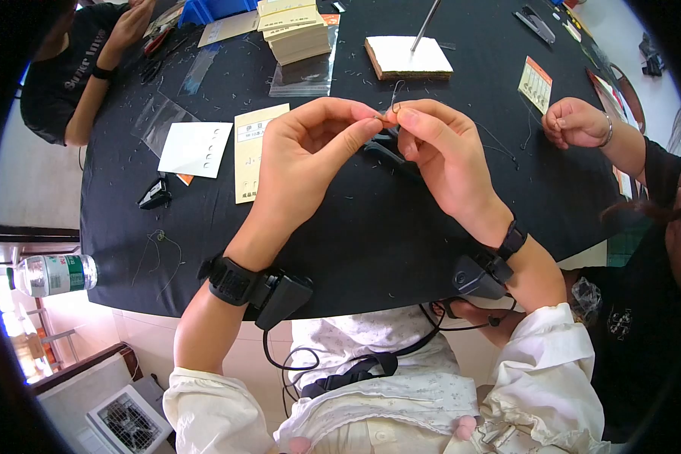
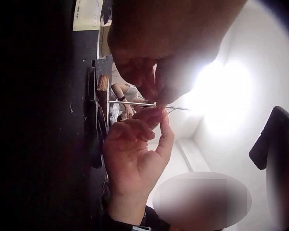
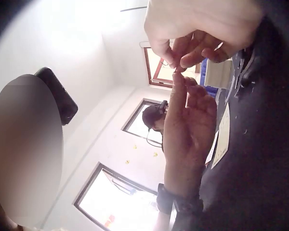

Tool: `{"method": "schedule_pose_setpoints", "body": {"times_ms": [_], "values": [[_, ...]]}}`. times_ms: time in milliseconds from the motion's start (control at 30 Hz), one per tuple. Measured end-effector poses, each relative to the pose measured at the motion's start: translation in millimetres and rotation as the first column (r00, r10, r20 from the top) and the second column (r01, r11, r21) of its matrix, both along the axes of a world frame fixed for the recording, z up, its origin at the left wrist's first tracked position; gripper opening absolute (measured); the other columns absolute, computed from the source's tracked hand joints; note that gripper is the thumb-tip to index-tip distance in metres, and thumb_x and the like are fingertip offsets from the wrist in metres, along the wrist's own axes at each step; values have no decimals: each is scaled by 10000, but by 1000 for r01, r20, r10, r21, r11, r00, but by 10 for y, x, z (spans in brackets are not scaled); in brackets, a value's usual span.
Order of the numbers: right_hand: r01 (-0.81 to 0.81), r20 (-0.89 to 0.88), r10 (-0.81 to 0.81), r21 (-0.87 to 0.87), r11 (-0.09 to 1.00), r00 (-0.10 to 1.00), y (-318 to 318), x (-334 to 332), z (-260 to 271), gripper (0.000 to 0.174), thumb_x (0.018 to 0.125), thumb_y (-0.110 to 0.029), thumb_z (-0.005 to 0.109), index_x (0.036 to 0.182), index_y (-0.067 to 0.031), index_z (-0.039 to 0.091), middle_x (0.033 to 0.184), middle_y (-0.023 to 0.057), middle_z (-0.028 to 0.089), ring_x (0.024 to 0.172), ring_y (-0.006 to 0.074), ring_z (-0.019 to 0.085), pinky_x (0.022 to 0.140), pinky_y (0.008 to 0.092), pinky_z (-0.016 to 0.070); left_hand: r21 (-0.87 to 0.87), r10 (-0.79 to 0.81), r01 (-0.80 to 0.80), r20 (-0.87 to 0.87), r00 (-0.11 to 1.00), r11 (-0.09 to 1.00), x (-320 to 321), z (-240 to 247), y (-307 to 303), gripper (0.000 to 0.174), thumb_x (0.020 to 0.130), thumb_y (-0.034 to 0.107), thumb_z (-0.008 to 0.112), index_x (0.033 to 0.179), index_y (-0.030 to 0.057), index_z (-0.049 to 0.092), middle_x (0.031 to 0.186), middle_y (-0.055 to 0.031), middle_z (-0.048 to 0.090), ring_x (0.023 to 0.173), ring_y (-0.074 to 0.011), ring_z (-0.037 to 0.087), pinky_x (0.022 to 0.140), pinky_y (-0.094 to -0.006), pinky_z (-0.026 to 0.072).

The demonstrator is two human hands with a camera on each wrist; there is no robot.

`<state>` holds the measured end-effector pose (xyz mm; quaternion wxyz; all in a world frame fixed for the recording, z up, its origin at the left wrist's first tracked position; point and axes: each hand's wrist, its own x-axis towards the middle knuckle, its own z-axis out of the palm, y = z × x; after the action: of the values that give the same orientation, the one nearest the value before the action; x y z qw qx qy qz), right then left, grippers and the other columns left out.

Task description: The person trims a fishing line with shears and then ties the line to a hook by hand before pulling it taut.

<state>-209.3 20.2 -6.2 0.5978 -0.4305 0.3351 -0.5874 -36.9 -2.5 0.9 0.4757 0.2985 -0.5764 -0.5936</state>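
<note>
My left hand and right hand pinch something tiny; slack fingertips could lose it on the dark counter.

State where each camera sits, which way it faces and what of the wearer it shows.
Head: worn on the head, facing forward-down at the table; forearms, left hand, right hand.
Left wrist: on that wrist, looking along its hand; right hand beyond.
Right wrist: on that wrist, looking along its hand; left hand beyond.
Wrist views share the meeting fingertips, from opposite sides.
</note>
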Motion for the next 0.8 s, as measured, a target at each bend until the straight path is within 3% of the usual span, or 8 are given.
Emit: {"method": "schedule_pose_setpoints", "body": {"times_ms": [233, 567, 800], "values": [[-16, 40, 15, 12, 1000, 999, 4, -4, 9, 156, 825, -149, 621, 898, -19, 665, 847, 66, 666, 615, 41, 514, 585, 185, 428, -30, 30, -28, 73, 997, 999, -11, -9, 7, 116, 812, 99, 642, 890, 19, 612, 827, 2, 601, 742, -48, 554, 685, -181, 439], [34, 5, -34, -6, 999, 999, -3, -3, -5, 148, 827, -147, 623, 901, -26, 669, 834, 54, 667, 610, 38, 521, 577, 182, 428, 58, 38, -37, -20, 999, 998, -24, 2, 11, 167, 844, 164, 609, 960, 44, 598, 892, -17, 607, 786, -65, 539, 690, -194, 400], [78, -115, -83, -54, 996, 990, 20, 40, 10, 125, 819, -124, 636, 904, -37, 667, 816, 39, 663, 643, 32, 546, 569, 170, 432, 87, 41, -39, -20, 999, 995, 47, -32, -15, 109, 837, 133, 633, 856, 30, 601, 830, 6, 598, 772, -41, 543, 682, -164, 408]]}}
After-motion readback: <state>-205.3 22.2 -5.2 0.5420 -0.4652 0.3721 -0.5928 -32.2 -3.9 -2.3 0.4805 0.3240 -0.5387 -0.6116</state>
